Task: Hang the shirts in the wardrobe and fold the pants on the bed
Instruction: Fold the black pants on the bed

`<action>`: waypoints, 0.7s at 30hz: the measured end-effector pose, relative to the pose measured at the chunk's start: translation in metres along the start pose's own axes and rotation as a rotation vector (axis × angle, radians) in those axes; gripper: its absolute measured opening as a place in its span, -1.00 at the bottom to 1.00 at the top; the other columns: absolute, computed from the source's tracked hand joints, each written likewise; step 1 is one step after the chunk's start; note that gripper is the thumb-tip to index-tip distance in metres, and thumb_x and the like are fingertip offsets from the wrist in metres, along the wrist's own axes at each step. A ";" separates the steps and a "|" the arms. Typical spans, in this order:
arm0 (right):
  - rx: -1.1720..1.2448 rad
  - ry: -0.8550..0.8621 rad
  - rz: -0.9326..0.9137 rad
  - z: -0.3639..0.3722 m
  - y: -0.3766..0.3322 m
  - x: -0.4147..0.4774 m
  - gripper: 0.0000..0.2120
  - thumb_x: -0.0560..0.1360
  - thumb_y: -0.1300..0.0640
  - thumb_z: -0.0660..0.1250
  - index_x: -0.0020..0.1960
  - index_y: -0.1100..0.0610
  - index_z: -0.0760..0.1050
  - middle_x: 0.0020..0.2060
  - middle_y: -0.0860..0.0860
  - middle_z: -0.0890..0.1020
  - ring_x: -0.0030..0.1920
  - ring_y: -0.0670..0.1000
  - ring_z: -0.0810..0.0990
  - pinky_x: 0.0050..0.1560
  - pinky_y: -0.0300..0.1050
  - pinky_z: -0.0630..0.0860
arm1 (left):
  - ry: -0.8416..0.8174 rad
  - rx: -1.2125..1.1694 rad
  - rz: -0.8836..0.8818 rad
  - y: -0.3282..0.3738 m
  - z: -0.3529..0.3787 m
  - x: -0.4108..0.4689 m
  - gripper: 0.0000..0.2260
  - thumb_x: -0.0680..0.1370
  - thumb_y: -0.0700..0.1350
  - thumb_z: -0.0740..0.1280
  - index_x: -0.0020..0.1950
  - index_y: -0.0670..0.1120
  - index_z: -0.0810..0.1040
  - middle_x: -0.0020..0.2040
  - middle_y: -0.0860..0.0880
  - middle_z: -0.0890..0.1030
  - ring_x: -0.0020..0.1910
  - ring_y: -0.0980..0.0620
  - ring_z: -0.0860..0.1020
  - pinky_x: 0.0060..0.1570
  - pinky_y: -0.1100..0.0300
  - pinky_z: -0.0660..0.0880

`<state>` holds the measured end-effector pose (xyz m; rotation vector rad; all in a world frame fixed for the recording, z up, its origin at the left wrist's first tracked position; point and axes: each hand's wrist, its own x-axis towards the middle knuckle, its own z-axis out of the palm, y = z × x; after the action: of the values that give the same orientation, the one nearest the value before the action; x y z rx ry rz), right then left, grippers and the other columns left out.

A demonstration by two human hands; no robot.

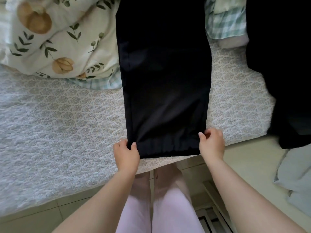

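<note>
We see the black pants [165, 78] flat on the bed [58, 115], L hand [126, 153] & R hand [212, 142] each pinching a hem corner.

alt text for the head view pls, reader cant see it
The left hand and right hand pinch the near corners of black pants laid lengthwise on the bed. A floral duvet lies to the left, another dark garment to the right.

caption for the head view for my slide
Left hand and right hand pinch the near corners of dark pants laid on the bed.
</note>
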<state>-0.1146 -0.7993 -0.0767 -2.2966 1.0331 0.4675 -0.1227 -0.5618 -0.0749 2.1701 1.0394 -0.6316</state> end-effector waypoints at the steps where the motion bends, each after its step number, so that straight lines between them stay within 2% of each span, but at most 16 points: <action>1: 0.051 0.036 0.010 0.001 -0.002 -0.003 -0.72 0.50 0.12 0.35 0.15 0.21 0.43 0.12 0.13 0.45 0.06 0.11 0.48 0.06 -0.09 0.35 | -0.009 0.018 0.008 -0.002 0.001 -0.001 -0.84 0.58 -0.07 0.27 0.06 -0.14 0.49 0.08 -0.05 0.39 -0.03 -0.04 0.47 -0.04 0.12 0.39; 2: 0.109 0.046 0.021 0.001 -0.002 -0.007 -0.61 0.48 0.10 0.37 0.23 0.21 0.39 0.17 0.12 0.44 0.12 0.10 0.48 0.11 -0.06 0.37 | -0.015 0.016 0.027 -0.002 0.002 -0.003 -0.83 0.56 -0.06 0.29 0.07 -0.13 0.49 0.08 -0.04 0.39 -0.04 -0.02 0.46 -0.06 0.13 0.38; 4: 0.165 -0.043 0.050 0.002 -0.003 -0.012 -0.49 0.44 0.08 0.42 0.31 0.19 0.33 0.20 0.10 0.47 0.18 0.10 0.47 0.15 -0.05 0.38 | -0.057 -0.035 0.052 0.000 0.004 -0.006 -0.84 0.55 -0.06 0.31 0.05 -0.11 0.49 0.05 -0.04 0.47 -0.05 -0.02 0.48 -0.07 0.11 0.40; 6: 0.126 -0.190 0.064 0.003 -0.001 -0.016 -0.59 0.43 0.06 0.42 0.19 0.15 0.37 0.07 0.04 0.53 0.13 0.12 0.50 0.03 -0.11 0.39 | -0.141 -0.161 -0.001 0.005 0.003 -0.007 -0.88 0.55 -0.05 0.32 0.04 -0.06 0.48 0.00 0.00 0.56 -0.02 0.00 0.52 -0.05 0.12 0.43; 9: 0.094 -0.331 0.048 -0.008 -0.003 -0.024 -0.69 0.41 0.10 0.44 0.04 0.08 0.35 -0.08 -0.05 0.49 0.02 0.07 0.50 -0.06 -0.17 0.33 | -0.272 -0.337 -0.103 0.018 -0.008 -0.012 -0.90 0.58 -0.05 0.28 0.10 0.07 0.46 -0.03 0.15 0.57 -0.01 0.10 0.53 -0.01 0.17 0.41; 13: 0.121 -0.486 -0.021 -0.026 -0.014 -0.039 -0.61 0.43 0.20 0.41 0.23 0.09 0.41 0.02 -0.05 0.54 0.02 -0.03 0.49 0.02 -0.21 0.37 | -0.389 -0.440 -0.167 0.045 -0.030 -0.022 -0.87 0.62 -0.04 0.23 0.10 0.01 0.53 0.02 0.08 0.62 0.02 0.08 0.57 -0.02 0.20 0.46; 15: 0.094 -0.457 -0.041 -0.036 -0.026 -0.041 -0.68 0.49 0.17 0.36 0.23 0.15 0.47 0.04 0.02 0.59 -0.02 -0.03 0.49 -0.02 -0.21 0.37 | -0.374 -0.463 -0.186 0.060 -0.046 -0.025 -0.88 0.62 -0.04 0.22 -0.03 0.01 0.54 -0.02 0.05 0.63 -0.02 0.07 0.58 -0.07 0.21 0.48; 17: 0.129 -0.361 -0.006 -0.050 -0.042 -0.038 -0.73 0.51 0.10 0.34 0.16 0.20 0.52 0.00 0.06 0.61 -0.09 -0.02 0.48 -0.07 -0.20 0.35 | -0.312 -0.420 -0.188 0.074 -0.063 -0.023 -0.82 0.60 -0.02 0.22 -0.15 -0.01 0.53 -0.07 -0.01 0.63 -0.07 0.00 0.58 -0.02 0.10 0.51; 19: 0.243 -0.218 0.107 -0.065 -0.060 -0.033 -0.68 0.50 -0.02 0.34 0.06 0.23 0.54 -0.10 0.06 0.60 -0.14 0.02 0.49 -0.11 -0.16 0.36 | -0.241 -0.345 -0.208 0.086 -0.080 -0.020 -0.76 0.58 0.00 0.24 -0.22 -0.09 0.49 -0.17 -0.07 0.57 -0.17 -0.07 0.53 -0.06 0.02 0.47; 21: 0.355 -0.121 0.246 -0.078 -0.079 -0.029 -0.57 0.47 -0.17 0.31 -0.10 0.24 0.49 -0.20 0.04 0.55 -0.22 0.04 0.49 -0.20 -0.10 0.38 | -0.207 -0.251 -0.226 0.097 -0.095 -0.018 -0.72 0.55 0.01 0.25 -0.27 -0.15 0.43 -0.28 -0.09 0.46 -0.28 -0.07 0.43 -0.21 0.07 0.37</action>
<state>-0.0667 -0.7897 0.0265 -1.8191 1.2340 0.4712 -0.0408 -0.5490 0.0342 1.7476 1.1903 -0.7670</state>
